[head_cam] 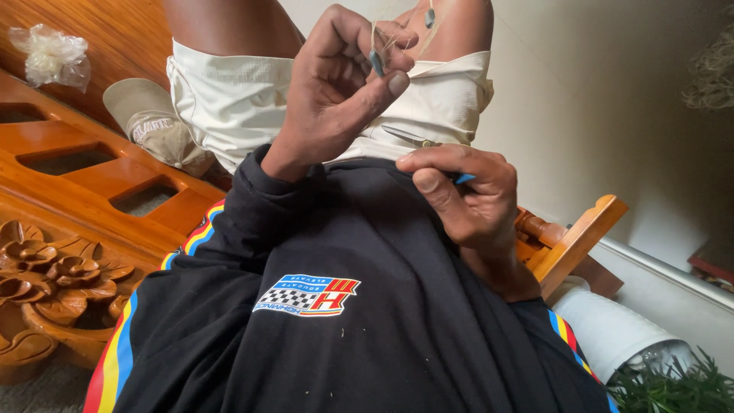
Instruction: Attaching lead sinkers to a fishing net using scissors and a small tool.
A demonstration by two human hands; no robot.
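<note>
A thin pale line (380, 38) with small grey-blue oval weights (377, 63) strung on it is pinched in front of the person's lap, held up by the left hand (336, 92). That hand is curled almost closed, thumb pressed toward the bent forefinger, gripping the line; another weight (430, 17) hangs just above the fingers. Below and to the right, the right hand (466, 191) is closed around small scissors (413, 138), whose metal blades point left toward the line and whose blue handle (465, 178) peeks out between the fingers. Both hands hover over cream shorts (229, 99) and a black long-sleeved shirt (367, 336) with striped sleeve trim and a checkered chest patch. The person sits on a carved wooden bench (69, 222) with flower carvings. On its seat, to the left, lie a beige cap (149, 122) and a crumpled clear plastic bag (50, 53).
</note>
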